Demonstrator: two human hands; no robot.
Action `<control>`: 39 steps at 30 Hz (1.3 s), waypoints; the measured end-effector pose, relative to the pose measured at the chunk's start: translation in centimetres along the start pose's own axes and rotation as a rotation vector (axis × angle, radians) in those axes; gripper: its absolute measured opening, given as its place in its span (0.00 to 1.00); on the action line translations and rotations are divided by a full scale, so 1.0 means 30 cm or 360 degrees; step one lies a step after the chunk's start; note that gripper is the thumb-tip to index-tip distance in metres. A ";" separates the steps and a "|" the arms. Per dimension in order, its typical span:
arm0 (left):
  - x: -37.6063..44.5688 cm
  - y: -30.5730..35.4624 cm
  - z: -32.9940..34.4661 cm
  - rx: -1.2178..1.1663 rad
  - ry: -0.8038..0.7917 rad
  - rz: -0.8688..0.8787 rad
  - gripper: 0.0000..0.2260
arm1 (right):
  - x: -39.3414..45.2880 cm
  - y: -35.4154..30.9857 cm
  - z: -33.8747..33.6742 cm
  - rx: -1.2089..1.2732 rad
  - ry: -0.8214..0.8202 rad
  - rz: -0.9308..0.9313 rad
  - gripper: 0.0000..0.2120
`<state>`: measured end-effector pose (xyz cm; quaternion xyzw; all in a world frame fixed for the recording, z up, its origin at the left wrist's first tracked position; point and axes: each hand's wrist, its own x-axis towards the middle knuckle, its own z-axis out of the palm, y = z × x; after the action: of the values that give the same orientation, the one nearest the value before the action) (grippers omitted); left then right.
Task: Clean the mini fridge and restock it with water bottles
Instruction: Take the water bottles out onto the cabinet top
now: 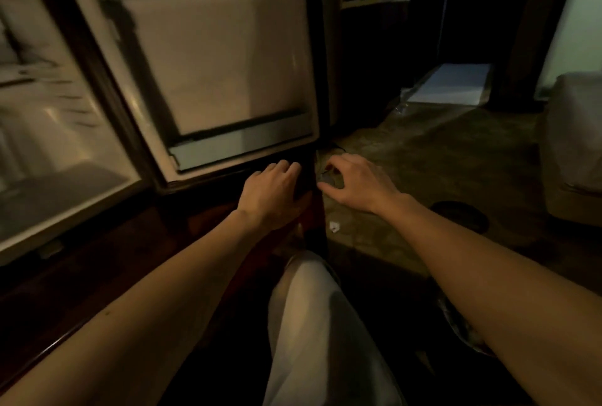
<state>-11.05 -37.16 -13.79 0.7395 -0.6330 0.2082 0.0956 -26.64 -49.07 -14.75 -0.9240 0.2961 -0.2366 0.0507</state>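
The mini fridge (58, 151) stands open at the left, its pale interior blurred. Its door (208, 73) is swung wide, inner side facing me, with a shelf rail (241, 141) along the bottom. My left hand (273, 197) rests on the dark wooden panel's lower corner under the door, fingers curled over its edge. My right hand (355, 181) hovers just right of that corner above the floor, fingers spread and bent over a small dim object I cannot identify. No water bottle shows.
Patterned carpet (423, 158) covers the floor to the right. A white flat sheet or box (452, 83) lies farther back. A pale bed or chair (573, 132) sits at the right edge. A small white scrap (334, 226) lies near my knee (312, 308).
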 end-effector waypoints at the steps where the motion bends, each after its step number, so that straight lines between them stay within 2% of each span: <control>1: -0.015 -0.031 -0.029 0.0021 0.0026 -0.0025 0.22 | 0.020 -0.043 -0.004 0.0013 0.0007 -0.0044 0.23; 9: -0.182 -0.267 -0.213 0.0256 0.0154 -0.0287 0.20 | 0.157 -0.375 -0.028 0.0099 0.0091 -0.0373 0.23; 17: -0.382 -0.486 -0.348 0.0381 0.0179 -0.0560 0.20 | 0.248 -0.657 0.001 0.0280 0.0044 -0.0637 0.22; 26: -0.616 -0.691 -0.442 0.0494 0.0064 -0.1061 0.25 | 0.344 -0.996 0.047 0.0507 -0.0058 -0.0958 0.22; 34: -0.756 -0.809 -0.463 0.0541 0.0066 -0.1230 0.25 | 0.432 -1.216 0.118 0.0565 -0.0153 -0.1067 0.25; 39: -0.813 -0.886 -0.475 0.0518 0.0139 -0.1277 0.24 | 0.486 -1.309 0.171 0.0663 -0.0297 -0.1079 0.23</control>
<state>9.50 -4.73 -8.24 0.9229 -0.2496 0.2827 0.0777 6.69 -25.47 -4.17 -0.9567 -0.0853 -0.2101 0.1826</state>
